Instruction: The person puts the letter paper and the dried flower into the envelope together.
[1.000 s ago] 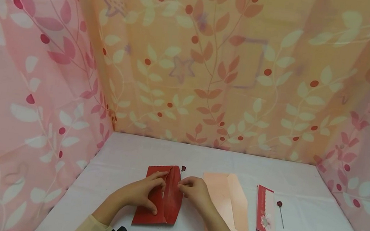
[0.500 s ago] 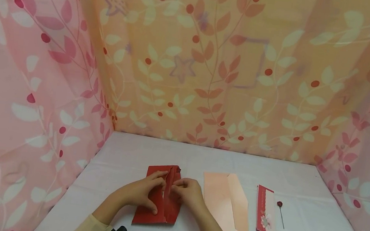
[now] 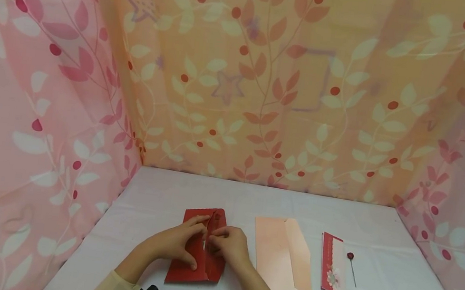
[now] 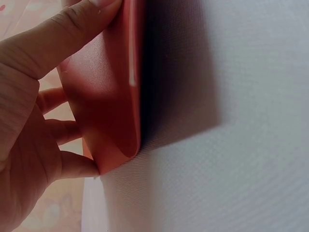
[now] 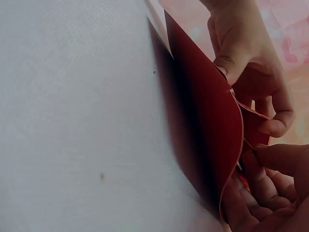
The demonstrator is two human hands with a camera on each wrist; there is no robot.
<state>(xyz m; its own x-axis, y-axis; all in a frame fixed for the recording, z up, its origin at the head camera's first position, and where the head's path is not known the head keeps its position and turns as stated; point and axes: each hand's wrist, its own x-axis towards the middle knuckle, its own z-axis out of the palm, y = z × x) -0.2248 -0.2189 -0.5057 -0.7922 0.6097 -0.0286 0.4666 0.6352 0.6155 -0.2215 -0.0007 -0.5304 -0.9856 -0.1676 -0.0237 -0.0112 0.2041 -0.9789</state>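
While both beige sleeves (image 3: pixel 110 289) come in from the near edge, the two hands work over the red envelope (image 3: pixel 196 245), which lies on the white table (image 3: pixel 193 186) with its long axis running away from the person. Left hand (image 3: pixel 176 241) comes at it from the left: thumb and fingers apart, grip holding the pocket side. Right hand (image 3: pixel 231 248) sits over the raised flap (image 3: pixel 215 270), grip narrow, thumb and fingertips pinched on what looks like a thin stem (image 5: pixel 248 144), mostly hidden; can't tell its angle. Key relation: envelope's mouth (image 3: pixel 205 245) runs lengthwise, just left of the right fingertips, left fingers along its other side; both hands near, right one carries the pinch. Off to the right, same long direction: peach envelope (image 3: pixel 274 250), flap side right, just beside the right hand; then a red-and-white card (image 3: pixel 334 265), with a small rose (image 3: pixel 351 257) beside it, nobody touching either. Farthest back, floral cloth (image 3: pixel 266 72) hangs behind the table.
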